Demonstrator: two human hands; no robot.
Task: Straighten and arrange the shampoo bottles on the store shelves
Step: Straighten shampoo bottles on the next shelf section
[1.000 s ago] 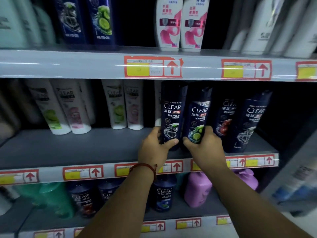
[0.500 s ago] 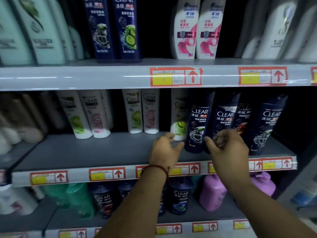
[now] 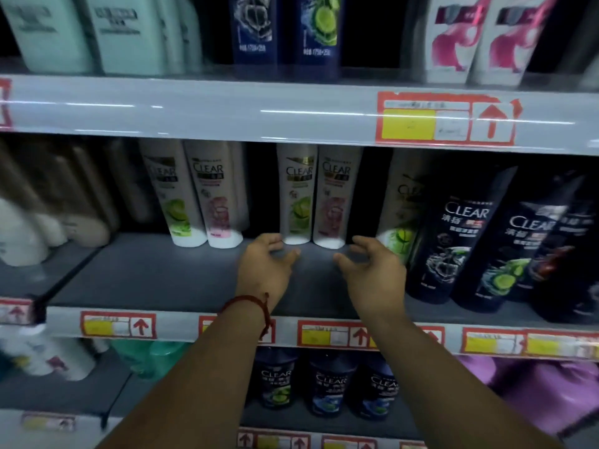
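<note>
Shelf: grey, carrying shampoo rows. Dark bottles: standing at right, leaning slightly. White bottles: a pair standing upright at rear centre. Left hand and right hand: hovering just before that pair, fingers loosely spreading, holding nothing. Red cord: circling the left wrist.
</note>
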